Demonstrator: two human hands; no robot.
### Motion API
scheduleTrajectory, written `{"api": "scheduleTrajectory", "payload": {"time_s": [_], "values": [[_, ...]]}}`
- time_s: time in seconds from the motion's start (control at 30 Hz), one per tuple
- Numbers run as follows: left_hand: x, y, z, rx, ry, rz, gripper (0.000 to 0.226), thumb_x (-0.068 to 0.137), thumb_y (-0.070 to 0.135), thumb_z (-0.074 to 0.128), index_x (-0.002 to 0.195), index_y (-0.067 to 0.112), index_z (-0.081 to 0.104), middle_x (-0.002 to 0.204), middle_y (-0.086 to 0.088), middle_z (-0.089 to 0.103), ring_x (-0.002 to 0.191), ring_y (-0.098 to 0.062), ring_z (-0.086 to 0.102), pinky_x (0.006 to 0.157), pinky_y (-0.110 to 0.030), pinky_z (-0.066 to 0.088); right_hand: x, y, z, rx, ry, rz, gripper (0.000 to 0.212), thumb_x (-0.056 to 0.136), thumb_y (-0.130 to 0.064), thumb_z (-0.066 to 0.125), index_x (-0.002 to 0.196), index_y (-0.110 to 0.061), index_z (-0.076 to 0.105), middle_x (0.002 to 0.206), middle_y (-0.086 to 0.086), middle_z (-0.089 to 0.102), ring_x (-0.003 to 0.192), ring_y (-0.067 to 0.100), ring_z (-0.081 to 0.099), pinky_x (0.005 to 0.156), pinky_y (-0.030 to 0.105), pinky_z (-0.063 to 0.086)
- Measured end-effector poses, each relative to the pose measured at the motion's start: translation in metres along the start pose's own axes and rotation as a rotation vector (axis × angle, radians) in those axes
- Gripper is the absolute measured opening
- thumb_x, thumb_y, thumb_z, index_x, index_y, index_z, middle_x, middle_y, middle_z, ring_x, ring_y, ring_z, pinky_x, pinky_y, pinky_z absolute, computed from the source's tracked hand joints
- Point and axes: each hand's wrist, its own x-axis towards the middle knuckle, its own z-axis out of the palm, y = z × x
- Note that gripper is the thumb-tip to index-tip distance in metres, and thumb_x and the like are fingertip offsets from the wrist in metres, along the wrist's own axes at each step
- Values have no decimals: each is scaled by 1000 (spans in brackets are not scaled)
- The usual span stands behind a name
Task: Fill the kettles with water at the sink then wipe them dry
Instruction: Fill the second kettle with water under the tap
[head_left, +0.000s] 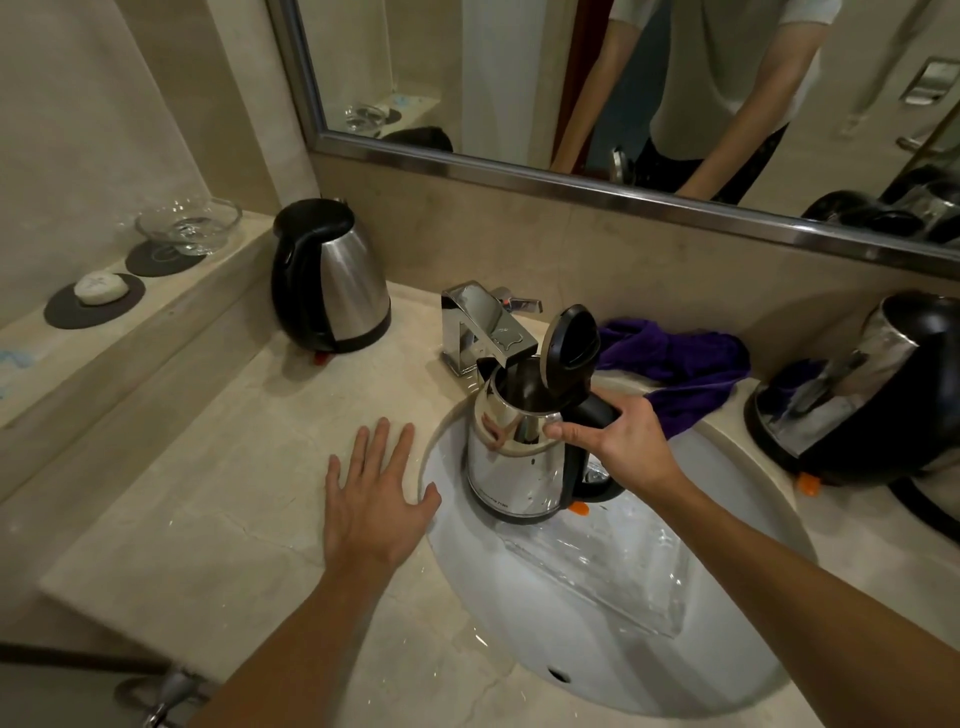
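Your right hand (621, 431) grips the black handle of the shiny stainless-steel kettle with the black lid (519, 457), thumb lying along the rim. That kettle sits in the white round sink basin (597, 623), its lid flipped up and standing open, its mouth directly under the spout of the square chrome tap (480, 325). You cannot tell from this view whether water is running. A clear sheet of water or plastic lies in the basin in front of the kettle.

Your left hand (376, 493) lies flat on the beige marble worktop (234, 519), fingers straight and spread, thumb touching the sink rim; it holds nothing.

A second steel kettle with a closed black lid (332, 275) stands upright on the worktop to the left of the tap, well apart from the sink. A third steel-and-black kettle (857, 389) stands at the right edge. Between it and the tap, a crumpled purple cloth (680, 364) lies on the worktop, one corner draped over the sink rim.

On the raised ledge at left, a clear glass dish (189, 223) and a white soap bar (101, 287) each sit on a dark round mat. The framed mirror (571, 176) above reflects your arms.
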Motion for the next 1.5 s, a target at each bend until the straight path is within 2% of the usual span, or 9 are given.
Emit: {"api": "scheduleTrajectory", "payload": {"time_s": [0.1,0.27,0.63,0.8,1.17,1.33,1.5], "values": [[0,-1,2,-5,7,4,81,97,66,32,161,37,-8,170,3,-12,156,-18,-12,126,-49,-2,0,-1,0,1,-5,18,45,75,-38,88,114,-24,73,91,-6,74,89,12,70,78,26,53],[2,-1,5,-12,14,-5,82,96,67,33,160,38,-8,170,4,-12,156,-18,-12,125,-49,-3,0,-2,0,-21,-8,12,43,77,-37,88,114,-23,72,85,-8,72,79,6,68,71,21,49],[3,-2,5,-8,-4,-9,83,94,70,31,160,39,-9,169,5,-14,156,-17,-14,124,-49,-5,-1,-2,1,-23,9,11,41,74,-43,86,109,-26,72,80,-11,71,79,8,68,73,24,50],[3,-2,7,-9,9,-4,83,95,70,31,161,38,-7,169,4,-13,156,-18,-13,124,-48,-5,-1,-1,1,-24,16,13,51,72,-45,86,114,-22,72,86,-7,72,84,13,69,73,24,51],[2,-1,3,7,-6,-1,82,95,70,29,160,38,-9,169,4,-14,156,-18,-14,124,-49,-3,-3,-6,2,-13,19,31,39,73,-41,86,108,-28,71,85,-8,73,83,10,70,74,24,52],[1,-1,1,11,-12,3,82,96,69,29,160,37,-10,169,4,-14,156,-18,-14,125,-49,-2,-3,-8,2,2,18,28,33,73,-41,86,101,-36,69,84,-8,73,83,8,70,74,23,52],[1,0,-1,11,-13,4,81,96,69,29,160,37,-10,169,4,-14,156,-19,-14,126,-49,-1,-2,-5,2,-9,26,56,49,69,-47,85,111,-25,72,88,-9,72,87,11,69,76,25,52]]}}
